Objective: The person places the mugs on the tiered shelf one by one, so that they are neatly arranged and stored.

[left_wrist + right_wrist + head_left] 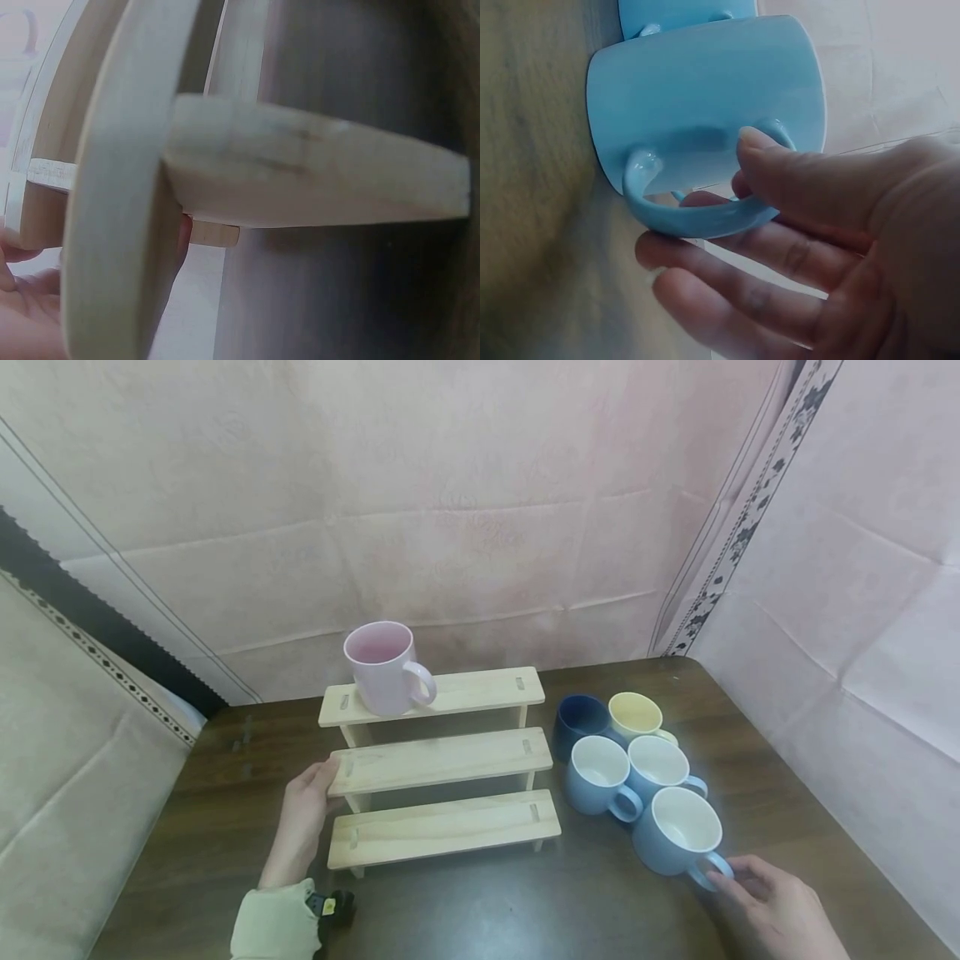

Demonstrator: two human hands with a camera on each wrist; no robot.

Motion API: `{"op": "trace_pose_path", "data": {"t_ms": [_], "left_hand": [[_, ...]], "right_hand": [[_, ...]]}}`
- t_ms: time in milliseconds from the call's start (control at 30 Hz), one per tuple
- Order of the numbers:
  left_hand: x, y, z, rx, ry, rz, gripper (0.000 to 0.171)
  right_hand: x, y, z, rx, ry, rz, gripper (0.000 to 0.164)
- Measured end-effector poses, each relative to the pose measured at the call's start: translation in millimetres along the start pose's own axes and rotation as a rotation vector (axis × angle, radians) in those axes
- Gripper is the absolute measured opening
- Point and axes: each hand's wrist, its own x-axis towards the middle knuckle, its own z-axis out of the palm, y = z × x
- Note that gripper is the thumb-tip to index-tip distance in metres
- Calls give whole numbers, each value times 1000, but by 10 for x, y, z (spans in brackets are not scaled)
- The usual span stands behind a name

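Observation:
My left hand (pixel 303 802) grips the left end of the middle board of a three-tier wooden shelf (pixel 442 760). In the left wrist view a board's edge (pixel 120 187) and a leg (pixel 315 165) stand large in front, partly hiding the left hand (pixel 34 307). At the right, my right hand (pixel 780 906) pinches the handle of the nearest light blue mug (pixel 663 843). Seen from the right wrist, the thumb lies over the handle (pixel 705 219) with a finger through its loop. A lilac mug (pixel 386 687) stands upright on the top board's left part, its handle facing right.
Behind the held mug, two more light blue mugs (pixel 588 793), a navy mug (pixel 581 714) and a yellow mug (pixel 636 714) cluster right of the shelf. Everything stands on a dark wooden table (pixel 480 918). Pale cloth (pixel 480 552) hangs at the back and both sides.

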Motion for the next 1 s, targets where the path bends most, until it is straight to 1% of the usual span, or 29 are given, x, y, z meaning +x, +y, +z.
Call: {"op": "trace_pose_path", "data": {"t_ms": [167, 367, 467, 700, 833, 1000], "left_hand": [[4, -5, 3, 1, -2, 1, 62], [16, 2, 0, 9, -6, 5, 63], [22, 9, -6, 9, -4, -4, 64], [17, 15, -21, 13, 1, -14, 63], [12, 4, -17, 9, 3, -13, 63], [4, -4, -12, 7, 2, -15, 63]], "right_hand": [[0, 11, 18, -1, 14, -7, 34], [12, 20, 58, -4, 52, -43, 26], [17, 22, 80, 16, 57, -47, 23], [27, 24, 107, 83, 55, -29, 25], [19, 27, 118, 70, 80, -43, 21], [-19, 38, 158, 34, 148, -38, 17]]}}
